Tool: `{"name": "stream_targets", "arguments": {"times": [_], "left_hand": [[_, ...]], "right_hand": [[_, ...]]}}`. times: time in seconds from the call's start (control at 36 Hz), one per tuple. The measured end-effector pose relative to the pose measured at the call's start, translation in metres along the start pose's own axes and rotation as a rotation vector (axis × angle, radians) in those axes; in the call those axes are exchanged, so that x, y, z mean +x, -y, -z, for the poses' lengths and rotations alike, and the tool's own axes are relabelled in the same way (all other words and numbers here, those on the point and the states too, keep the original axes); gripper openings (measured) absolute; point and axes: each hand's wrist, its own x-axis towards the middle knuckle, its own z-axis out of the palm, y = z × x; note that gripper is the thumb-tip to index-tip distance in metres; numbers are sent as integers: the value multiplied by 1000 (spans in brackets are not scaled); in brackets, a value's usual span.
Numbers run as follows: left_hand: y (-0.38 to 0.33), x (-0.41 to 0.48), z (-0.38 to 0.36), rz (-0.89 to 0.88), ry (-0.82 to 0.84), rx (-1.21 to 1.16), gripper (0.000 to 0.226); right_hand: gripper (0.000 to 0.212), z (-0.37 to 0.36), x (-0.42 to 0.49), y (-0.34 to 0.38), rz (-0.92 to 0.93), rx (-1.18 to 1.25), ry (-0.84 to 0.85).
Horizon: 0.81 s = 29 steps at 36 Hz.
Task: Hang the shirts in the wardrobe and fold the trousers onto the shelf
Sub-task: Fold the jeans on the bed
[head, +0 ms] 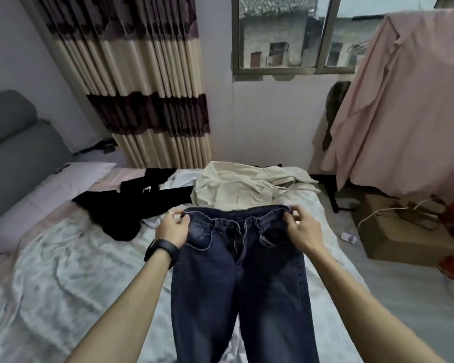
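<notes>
**A:** In the head view, where are the trousers?

**B:** A pair of dark blue jeans (241, 271) is spread front-up along the bed (50, 271). The waistband is at the far end and the legs run toward the bottom edge. I cannot tell whether the waistband rests on the sheet or is lifted off it.

**A:** And the hands?

**B:** Both are grasping. The left hand (172, 227), with a black wristband (161, 251) behind it, pinches the waistband's left corner. The right hand (300, 229) pinches the right corner, fingers curled on the denim.

**A:** Any other clothes?

**B:** A crumpled cream garment (241, 187) lies on the bed just beyond the waistband. A black garment (123, 208) lies to its left. A pink shirt (404, 100) hangs off the bed at the right, beside the window (286, 35).

**A:** What else is in the room?

**B:** A striped curtain (147, 87) hangs left of the window. A grey headboard (16, 142) and a pillow (71, 179) are at the left. A cardboard box (393, 231) sits on the floor below the pink shirt.
</notes>
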Motion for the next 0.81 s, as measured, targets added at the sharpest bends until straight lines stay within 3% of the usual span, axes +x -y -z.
{"name": "stream_targets", "arguments": {"times": [0.08,0.14,0.31,0.42,0.47,0.58,0.81], "left_hand": [[-10,23,-32,-80,104,-49,76],[-2,15,-50,-60,189,-5,82],[115,-52,-67,146,282,311,64],[217,-113,-56,410,287,436,51],[266,-140,-43,513,288,479,33],[312,-202,-21,648,199,539,56],[388,-277,26,718,-30,498,48]], "right_hand": [[76,-18,42,-5,27,117,204],[87,-34,51,-17,35,120,285],[77,-106,-26,-125,-187,29,375],[66,-149,-128,-172,-342,-40,602],[61,-169,-176,-187,-399,-35,694],[56,-204,-257,-204,-498,-20,842],[50,-277,-367,-221,-530,-67,938]]}}
